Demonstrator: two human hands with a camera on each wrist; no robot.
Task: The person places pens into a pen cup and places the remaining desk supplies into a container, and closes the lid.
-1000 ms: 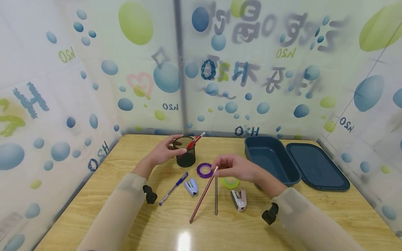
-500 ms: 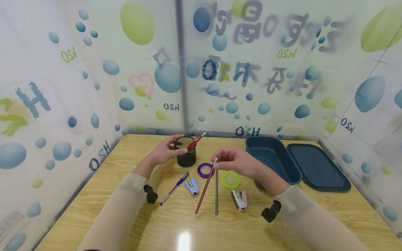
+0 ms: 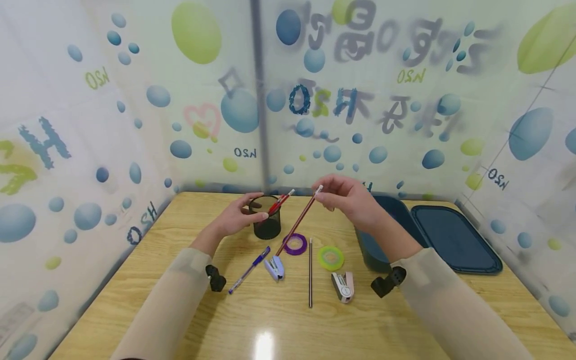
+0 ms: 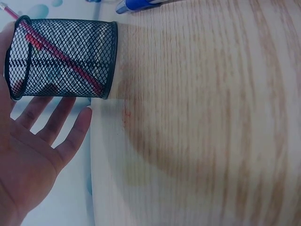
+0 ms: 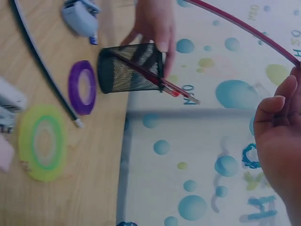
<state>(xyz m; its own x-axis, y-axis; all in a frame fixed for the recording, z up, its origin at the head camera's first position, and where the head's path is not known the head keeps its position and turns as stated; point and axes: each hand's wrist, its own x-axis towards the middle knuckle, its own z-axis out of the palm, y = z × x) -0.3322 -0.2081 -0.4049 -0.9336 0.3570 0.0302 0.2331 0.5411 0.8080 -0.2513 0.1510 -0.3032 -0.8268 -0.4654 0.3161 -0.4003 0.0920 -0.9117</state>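
Observation:
My left hand (image 3: 235, 216) holds the black mesh pen holder (image 3: 267, 228) near its rim, thumb in front and fingers spread round the far side. Inside the holder leans a red pencil (image 4: 70, 62) next to another red item (image 3: 274, 206). To its right and higher, my right hand (image 3: 353, 200) pinches a dark red pencil (image 3: 299, 220) by its white eraser end, the shaft slanting down to the left. In the right wrist view that pencil (image 5: 244, 26) runs from the fingertips to the top edge. A dark pencil (image 3: 310, 275) lies on the table.
On the wooden table (image 3: 216, 325) lie a blue pen (image 3: 248, 271), a lilac stapler (image 3: 275, 268), a purple tape roll (image 3: 302, 248), a yellow-green tape roll (image 3: 331, 258) and a pink-white stapler (image 3: 343, 287). A dark blue box (image 3: 371, 252) and its lid (image 3: 454, 240) stand right.
My right hand has risen and moved away from me, lifting the dark red pencil up over the purple tape. My left hand stays at the pen holder.

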